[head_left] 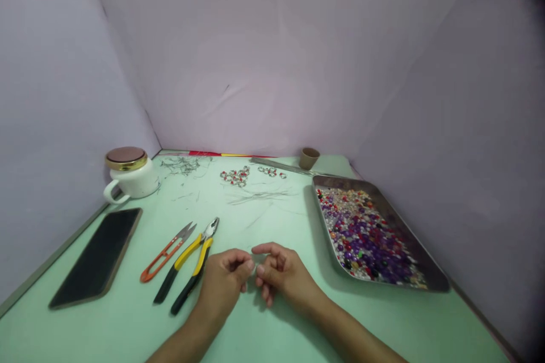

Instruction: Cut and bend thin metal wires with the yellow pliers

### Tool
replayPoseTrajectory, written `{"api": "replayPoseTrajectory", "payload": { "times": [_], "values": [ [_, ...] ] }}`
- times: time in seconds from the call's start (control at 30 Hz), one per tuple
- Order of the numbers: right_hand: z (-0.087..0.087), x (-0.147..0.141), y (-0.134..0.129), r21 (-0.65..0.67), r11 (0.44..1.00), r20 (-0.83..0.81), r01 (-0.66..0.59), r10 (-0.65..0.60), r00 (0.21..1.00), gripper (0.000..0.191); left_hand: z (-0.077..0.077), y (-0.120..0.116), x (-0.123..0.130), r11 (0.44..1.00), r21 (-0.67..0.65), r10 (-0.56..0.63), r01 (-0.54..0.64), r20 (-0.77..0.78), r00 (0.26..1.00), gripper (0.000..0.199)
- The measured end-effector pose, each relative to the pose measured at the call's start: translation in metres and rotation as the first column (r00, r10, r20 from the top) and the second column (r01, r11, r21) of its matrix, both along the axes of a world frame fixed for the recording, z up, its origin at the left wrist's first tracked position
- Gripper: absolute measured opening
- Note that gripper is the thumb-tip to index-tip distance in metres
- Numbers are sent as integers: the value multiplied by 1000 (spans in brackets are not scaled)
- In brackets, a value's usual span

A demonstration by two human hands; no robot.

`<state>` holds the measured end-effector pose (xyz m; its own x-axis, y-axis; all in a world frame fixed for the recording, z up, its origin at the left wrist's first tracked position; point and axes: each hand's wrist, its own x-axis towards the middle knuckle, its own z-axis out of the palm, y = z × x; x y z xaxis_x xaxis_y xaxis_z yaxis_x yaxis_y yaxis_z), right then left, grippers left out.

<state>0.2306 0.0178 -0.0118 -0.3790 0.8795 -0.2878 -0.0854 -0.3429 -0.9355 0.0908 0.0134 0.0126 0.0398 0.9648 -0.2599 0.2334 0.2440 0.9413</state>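
Note:
My left hand (227, 279) is closed, thumb and forefinger pinched together just right of the pliers. Facing it, almost fingertip to fingertip, is my right hand (286, 273). Its forefinger reaches toward the left hand while the thumb presses against the curled fingers. Anything held between the fingertips is too small to make out. Pliers (196, 266) with yellow and black handles lie beside the left hand, and orange thread snips (168, 252) lie left of them. Farther back rest a cluster of red and silver beaded rings (235, 176) and a smaller beaded group (271, 172).
A metal tray (383, 198) of mixed beads (366, 235) stands at the right. Loose thin wires (259, 197) and a tangle of wire scraps (183, 165) lie farther back. A phone (97, 258), a lidded white mug (135, 180) and a small brown cup (309, 157) are also on the table.

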Motion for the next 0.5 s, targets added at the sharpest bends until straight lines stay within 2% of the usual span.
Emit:
{"api": "replayPoseTrajectory", "payload": {
  "times": [0.07,0.13,0.2,0.23,0.3,0.37,0.43,0.5],
  "values": [
    [11,6,-3,77,995,230,-57,38,972,36,-3,0,-1,1000,9,17,-16,-104,994,17],
    [30,17,-6,285,940,537,-189,7,844,23,-9,-1,-2,997,83,17,5,-264,964,17],
    [51,33,-5,403,890,659,-214,-120,742,22,-16,-3,-3,969,238,48,65,-439,897,18],
    [62,42,-1,427,886,654,-183,-163,738,23,-20,-4,-3,930,348,88,119,-523,848,19],
    [79,61,16,455,881,636,-130,-219,740,24,-26,-5,-1,811,524,174,262,-643,746,20],
    [90,79,44,499,853,702,-152,-295,649,24,-28,-5,1,707,619,277,342,-687,672,18],
    [97,94,79,544,805,794,-236,-401,457,20,-27,-6,4,564,736,389,376,-638,665,18],
    [99,103,116,536,788,844,-304,-490,218,19,-26,-11,9,352,846,459,400,-528,714,21]
  ]
}}
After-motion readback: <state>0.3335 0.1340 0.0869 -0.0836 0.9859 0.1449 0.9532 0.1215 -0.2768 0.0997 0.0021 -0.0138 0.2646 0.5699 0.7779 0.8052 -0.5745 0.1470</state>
